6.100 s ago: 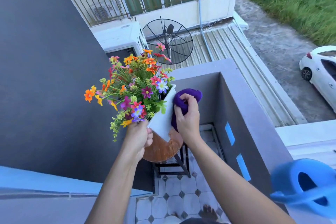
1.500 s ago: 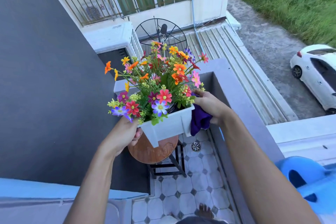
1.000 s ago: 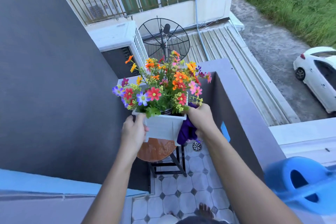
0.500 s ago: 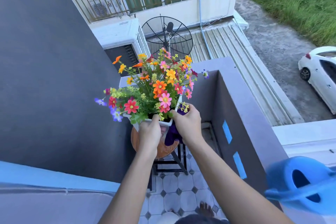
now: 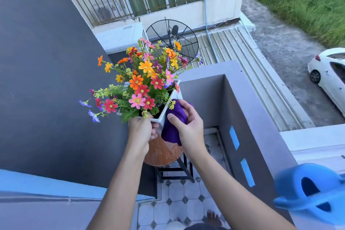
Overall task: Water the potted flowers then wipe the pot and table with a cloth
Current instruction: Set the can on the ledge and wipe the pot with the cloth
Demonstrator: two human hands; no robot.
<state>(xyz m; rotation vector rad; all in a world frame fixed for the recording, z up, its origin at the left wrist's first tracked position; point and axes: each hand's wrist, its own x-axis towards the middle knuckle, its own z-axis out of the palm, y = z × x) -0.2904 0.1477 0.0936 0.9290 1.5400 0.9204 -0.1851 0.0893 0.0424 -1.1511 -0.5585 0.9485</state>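
Observation:
A white square pot (image 5: 162, 116) full of colourful flowers (image 5: 143, 82) is held up above a small round wooden table (image 5: 162, 152). My left hand (image 5: 141, 132) grips the pot's near corner from below. My right hand (image 5: 188, 127) presses a purple cloth (image 5: 172, 127) against the pot's right side. The tabletop looks wet in places. Most of the pot's body is hidden by the flowers, the cloth and my hands.
A blue watering can (image 5: 313, 190) sits on the grey balcony ledge (image 5: 250, 102) at the lower right. A dark grey wall (image 5: 46, 80) closes the left side. The table's black frame (image 5: 175, 173) stands on a tiled floor (image 5: 179, 205).
The pot has been turned in my hands over the past seconds. My right hand with the cloth has shifted onto the pot's right face, and my left hand now holds the near corner.

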